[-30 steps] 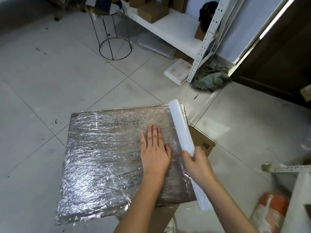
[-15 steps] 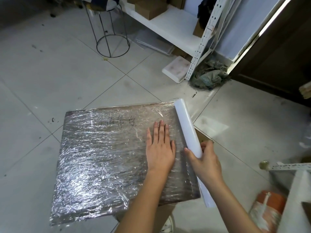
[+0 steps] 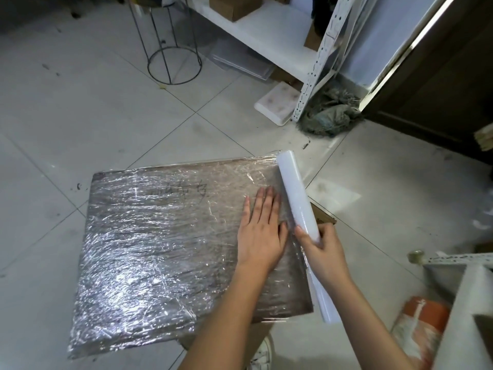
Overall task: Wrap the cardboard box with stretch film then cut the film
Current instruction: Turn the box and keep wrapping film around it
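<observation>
The left grip (image 3: 260,231) lies flat, fingers straight, pressing the film-covered top of the cardboard box (image 3: 165,247), which spreads out to its left. Just right of it, the right grip (image 3: 321,247) curls around the white stretch film roll (image 3: 300,209), which lies along the box's right edge, film running from it onto the box.

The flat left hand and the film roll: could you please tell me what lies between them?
Only a narrow strip of film-covered cardboard box separates the left hand from the film roll, in the head view.
</observation>
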Tool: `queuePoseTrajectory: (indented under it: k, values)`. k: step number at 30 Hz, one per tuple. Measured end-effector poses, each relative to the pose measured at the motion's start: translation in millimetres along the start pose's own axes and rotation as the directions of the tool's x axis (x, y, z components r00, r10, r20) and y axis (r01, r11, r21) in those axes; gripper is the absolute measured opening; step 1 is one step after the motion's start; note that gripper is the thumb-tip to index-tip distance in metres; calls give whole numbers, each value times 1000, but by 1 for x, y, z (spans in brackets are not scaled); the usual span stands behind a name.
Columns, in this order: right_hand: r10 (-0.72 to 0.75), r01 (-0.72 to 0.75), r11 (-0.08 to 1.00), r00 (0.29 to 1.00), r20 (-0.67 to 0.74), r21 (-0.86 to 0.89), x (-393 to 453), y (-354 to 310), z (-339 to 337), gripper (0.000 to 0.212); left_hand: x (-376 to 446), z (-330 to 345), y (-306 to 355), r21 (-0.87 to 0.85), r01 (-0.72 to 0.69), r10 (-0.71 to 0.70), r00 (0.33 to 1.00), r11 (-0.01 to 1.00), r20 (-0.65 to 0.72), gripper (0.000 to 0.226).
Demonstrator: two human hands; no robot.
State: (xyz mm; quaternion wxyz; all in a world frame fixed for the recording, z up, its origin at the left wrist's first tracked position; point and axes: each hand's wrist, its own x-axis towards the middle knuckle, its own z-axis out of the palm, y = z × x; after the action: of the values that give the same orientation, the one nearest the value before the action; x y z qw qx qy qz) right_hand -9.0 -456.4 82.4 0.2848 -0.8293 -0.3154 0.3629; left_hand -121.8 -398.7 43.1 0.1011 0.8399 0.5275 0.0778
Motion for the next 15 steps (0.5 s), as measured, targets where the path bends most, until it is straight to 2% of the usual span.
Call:
queuePoseTrajectory:
  k: [6,11,15]
  values:
    - [47,-43,993,998,-33,107,13,9,-5,47,-1,-1,-2,-16,-21,21,999,1000,24,57]
    - [31,-26,987,999,-25,160,19,12,2,37,-5,-4,-4,-29,-61,62,998,998,26,55]
    - [141,-151,933,989,55,325,26,10,8,26,-10,-13,-2,25,-133,134,991,991,-12,59]
